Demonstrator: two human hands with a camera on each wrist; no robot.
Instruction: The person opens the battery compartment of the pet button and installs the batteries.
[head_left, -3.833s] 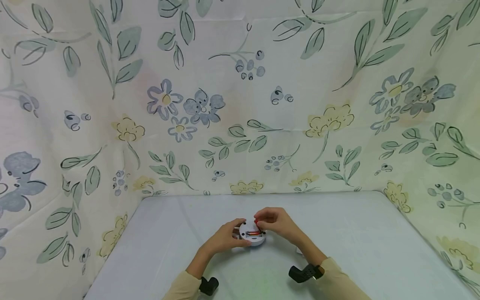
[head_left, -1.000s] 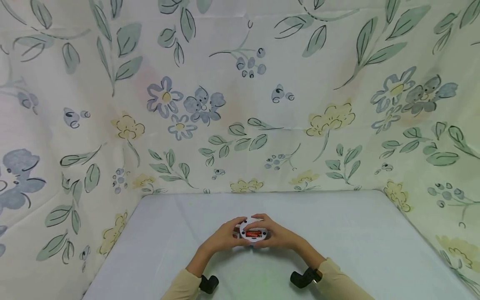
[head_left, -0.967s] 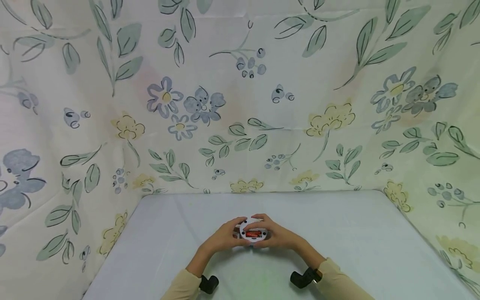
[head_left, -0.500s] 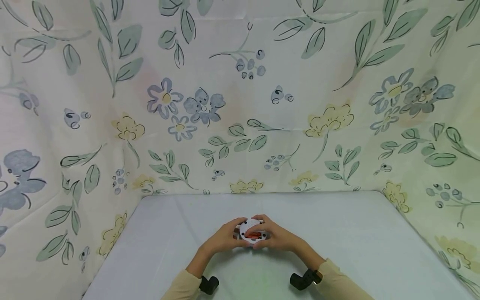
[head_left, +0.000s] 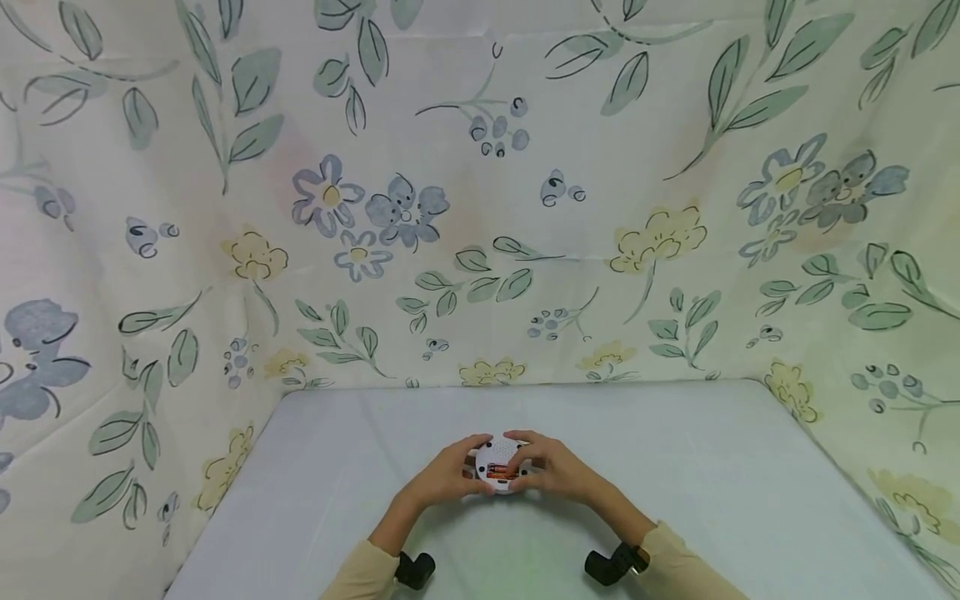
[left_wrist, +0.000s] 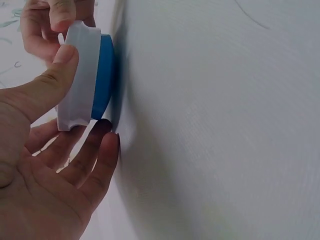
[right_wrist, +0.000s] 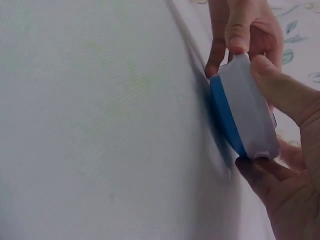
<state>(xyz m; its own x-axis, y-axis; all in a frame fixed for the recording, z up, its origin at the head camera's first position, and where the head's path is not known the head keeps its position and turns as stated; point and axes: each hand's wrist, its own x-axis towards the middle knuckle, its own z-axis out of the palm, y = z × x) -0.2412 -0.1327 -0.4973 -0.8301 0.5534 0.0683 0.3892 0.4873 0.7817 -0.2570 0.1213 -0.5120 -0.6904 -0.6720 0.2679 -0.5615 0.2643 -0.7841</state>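
A round white device (head_left: 504, 448) with a speckled back and dark spots near its rim faces up at the middle of the table. Red batteries (head_left: 498, 472) lie in its open compartment. My left hand (head_left: 447, 473) grips the left rim between thumb and fingers. On the opposite side, my right hand (head_left: 558, 471) holds the rim, and one bent finger reaches over the compartment's right end, hiding part of it. In the left wrist view the device (left_wrist: 80, 80) has a blue underside (left_wrist: 103, 77). Both thumbs rest on the near edge of the white casing (right_wrist: 246, 102) in the right wrist view.
The white table (head_left: 360, 433) spreads around the hands. A floral cloth (head_left: 480, 317) hangs behind it and along both sides. Black wrist cameras (head_left: 415, 571) sit on both forearms beside beige sleeves (head_left: 363, 573).
Earlier, my right hand pinched a red battery above the compartment, where another battery lay. Later both hands held the device; its right-hand finger has since shifted right, uncovering more of the back.
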